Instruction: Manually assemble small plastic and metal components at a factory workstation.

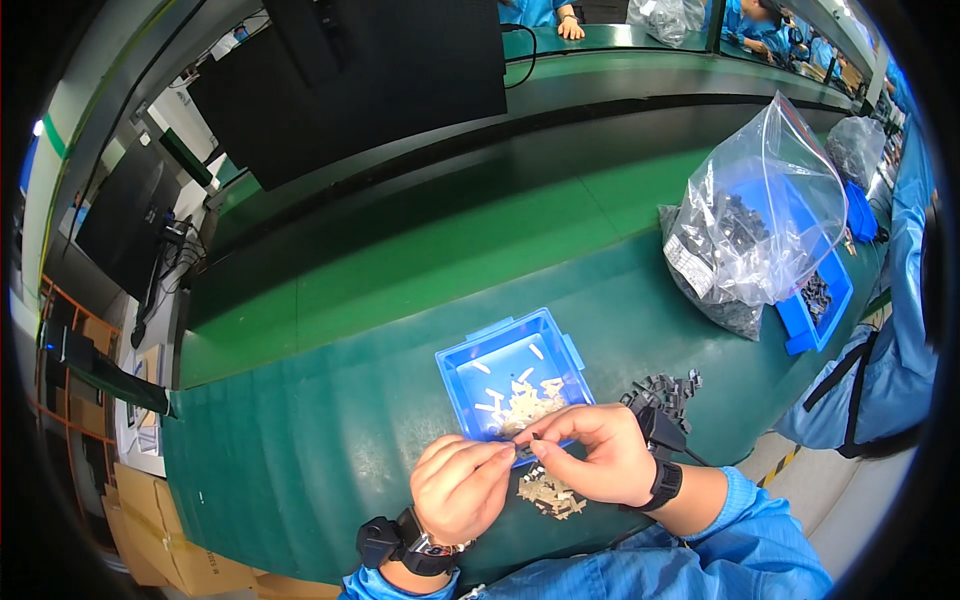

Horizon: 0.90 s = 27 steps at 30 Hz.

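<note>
My left hand and my right hand meet over the near edge of a blue plastic bin. Both are closed in a pinch, fingertips almost touching. Between them sits a small dark plastic part, mostly covered by the fingers; its exact kind is too small to make out. Small cream-white strips lie loose in the bin. Just below my right hand is a heap of beige pieces on the green table. Beyond that wrist is a pile of small black plastic parts.
A large clear bag of dark parts stands at the right, beside another blue bin. A black monitor blocks the far left. The green table has a conveyor-like green strip behind it. A co-worker's blue sleeve is at right.
</note>
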Tool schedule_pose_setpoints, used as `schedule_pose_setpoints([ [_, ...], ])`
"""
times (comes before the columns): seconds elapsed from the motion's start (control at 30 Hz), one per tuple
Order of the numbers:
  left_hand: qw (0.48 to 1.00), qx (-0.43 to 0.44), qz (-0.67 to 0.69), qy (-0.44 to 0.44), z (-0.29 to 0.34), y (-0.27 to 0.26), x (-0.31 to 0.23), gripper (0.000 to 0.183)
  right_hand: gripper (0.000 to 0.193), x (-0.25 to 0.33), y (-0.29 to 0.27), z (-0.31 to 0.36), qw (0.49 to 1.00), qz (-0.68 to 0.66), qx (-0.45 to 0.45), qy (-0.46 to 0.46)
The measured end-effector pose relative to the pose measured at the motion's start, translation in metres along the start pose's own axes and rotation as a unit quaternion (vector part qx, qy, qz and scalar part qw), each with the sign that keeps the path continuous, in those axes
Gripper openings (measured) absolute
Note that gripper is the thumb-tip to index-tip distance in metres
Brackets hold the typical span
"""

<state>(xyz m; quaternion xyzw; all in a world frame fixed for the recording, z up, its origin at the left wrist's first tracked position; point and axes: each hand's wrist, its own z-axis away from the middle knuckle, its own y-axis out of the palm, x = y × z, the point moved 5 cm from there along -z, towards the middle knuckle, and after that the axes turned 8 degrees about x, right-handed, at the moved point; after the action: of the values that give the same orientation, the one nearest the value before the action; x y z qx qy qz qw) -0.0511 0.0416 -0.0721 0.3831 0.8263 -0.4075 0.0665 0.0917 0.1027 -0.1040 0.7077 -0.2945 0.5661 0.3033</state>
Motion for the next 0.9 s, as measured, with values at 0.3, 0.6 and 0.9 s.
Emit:
schedule_pose_setpoints([
  [0.3, 1.0, -0.004, -0.005, 0.005, 0.0001, 0.0007, 0.0016, 0.023, 0.003, 0.002, 0.0001, -0.0009, 1.0, 0.026, 0.004, 0.01],
  [0.6, 1.0, -0.006, 0.0, 0.005, 0.0009, 0.0011, 0.002, 0.023, 0.003, -0.0002, -0.0006, -0.0002, 0.999, 0.03, 0.004, 0.021],
  [0.9, 1.0, -0.005, 0.019, -0.01, 0.0034, 0.0002, 0.0041, 0.023, 0.005, 0.0052, -0.0032, -0.0023, 0.999, 0.036, 0.012, 0.021],
])
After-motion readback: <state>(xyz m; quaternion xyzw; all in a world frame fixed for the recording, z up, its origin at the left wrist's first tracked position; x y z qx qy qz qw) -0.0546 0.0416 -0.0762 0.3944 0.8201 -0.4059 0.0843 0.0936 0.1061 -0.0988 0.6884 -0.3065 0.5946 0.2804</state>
